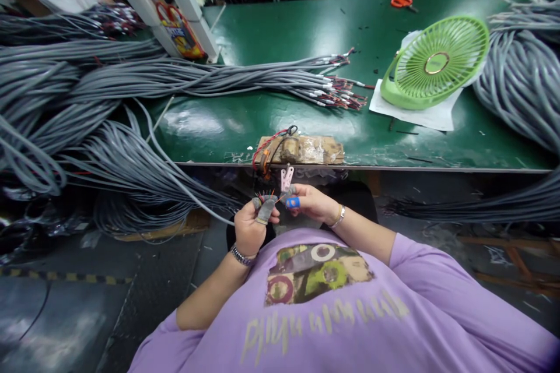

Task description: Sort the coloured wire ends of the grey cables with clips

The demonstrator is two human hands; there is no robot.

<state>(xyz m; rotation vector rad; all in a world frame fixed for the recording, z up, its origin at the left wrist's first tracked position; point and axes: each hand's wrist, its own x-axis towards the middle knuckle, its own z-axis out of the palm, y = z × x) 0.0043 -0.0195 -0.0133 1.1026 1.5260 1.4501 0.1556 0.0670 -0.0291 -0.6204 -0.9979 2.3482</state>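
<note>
My left hand (251,224) is closed round the end of a grey cable (184,186), whose coloured inner wires (265,194) fan out above grey finger covers. My right hand (312,203) pinches at those wire tips with taped fingers, one wrapped in blue. Both hands are just below the front edge of the green table (280,35), under a small wooden block fixture (301,150) with red wires and a pink clip hanging from it. A watch is on my left wrist and a bracelet on the right.
Thick bundles of grey cables (87,87) lie across the left of the table and spill over its edge. More cables (520,76) pile up at the right. A green fan (435,61) rests on white paper. Orange scissors (402,2) lie at the far edge. Other people stand behind the table.
</note>
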